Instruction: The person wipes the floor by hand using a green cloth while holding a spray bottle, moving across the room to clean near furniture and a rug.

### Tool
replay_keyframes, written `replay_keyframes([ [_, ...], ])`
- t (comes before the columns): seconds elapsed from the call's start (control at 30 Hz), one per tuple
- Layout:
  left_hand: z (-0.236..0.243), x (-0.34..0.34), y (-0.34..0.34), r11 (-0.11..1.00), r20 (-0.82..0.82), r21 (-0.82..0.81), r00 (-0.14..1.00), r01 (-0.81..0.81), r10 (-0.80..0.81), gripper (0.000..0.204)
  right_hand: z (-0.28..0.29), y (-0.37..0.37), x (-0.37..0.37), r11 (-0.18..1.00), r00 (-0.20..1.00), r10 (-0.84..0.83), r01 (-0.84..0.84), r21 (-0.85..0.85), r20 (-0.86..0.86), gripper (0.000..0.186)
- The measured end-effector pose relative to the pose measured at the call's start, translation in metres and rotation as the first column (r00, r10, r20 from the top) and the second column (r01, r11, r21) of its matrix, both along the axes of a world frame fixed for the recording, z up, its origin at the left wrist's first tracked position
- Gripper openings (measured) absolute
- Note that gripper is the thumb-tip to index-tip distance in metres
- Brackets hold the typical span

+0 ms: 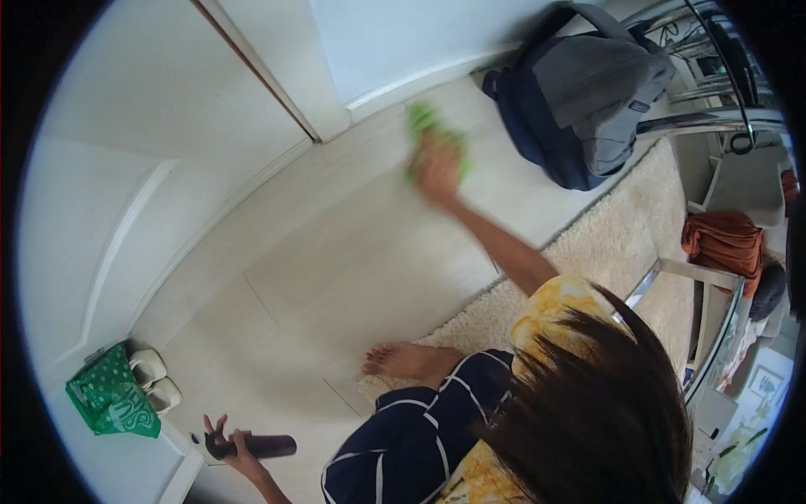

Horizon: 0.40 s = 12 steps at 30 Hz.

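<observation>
My right hand is reached out over the pale floor, short of the white skirting board. Bunched beneath it is a bright green cloth, pressed against the floor; hand and cloth are smeared by motion. At the lower left, my left hand holds a dark bottle near its top end, with the bottle lying sideways in the grip. Some fingers of that hand stick out past the bottle. A bare foot rests at the edge of the cream shaggy rug.
A grey and navy backpack sits against the wall right of the cloth. White door runs along the left. By it are a green bag and pale shoes. A glass-topped table stands on the right. Dark hair covers the lower right.
</observation>
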<state>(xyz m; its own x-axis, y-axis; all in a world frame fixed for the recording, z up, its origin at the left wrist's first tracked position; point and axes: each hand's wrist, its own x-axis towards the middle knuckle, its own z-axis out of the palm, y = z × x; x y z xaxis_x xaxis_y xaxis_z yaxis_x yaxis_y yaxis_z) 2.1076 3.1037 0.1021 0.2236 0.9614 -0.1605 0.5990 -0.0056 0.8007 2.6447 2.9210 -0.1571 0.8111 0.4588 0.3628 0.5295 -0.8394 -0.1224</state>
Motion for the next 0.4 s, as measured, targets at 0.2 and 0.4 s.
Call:
replay_keyframes([
  [0.2, 0.019, 0.018, 0.010, 0.992, -0.040, 0.080, 0.994, 0.102, -0.099, 0.065, 0.042, -0.116, -0.136, 0.637, 0.504, 0.683, -0.765, 0.094, -0.529, 0.064],
  [0.4, 0.010, -0.016, 0.005, 0.992, -0.096, 0.114, 0.995, 0.047, -0.036, 0.059, 0.025, -0.285, 0.025, 0.932, 0.931, -0.181, 0.060, -0.358, -0.317, 0.055],
])
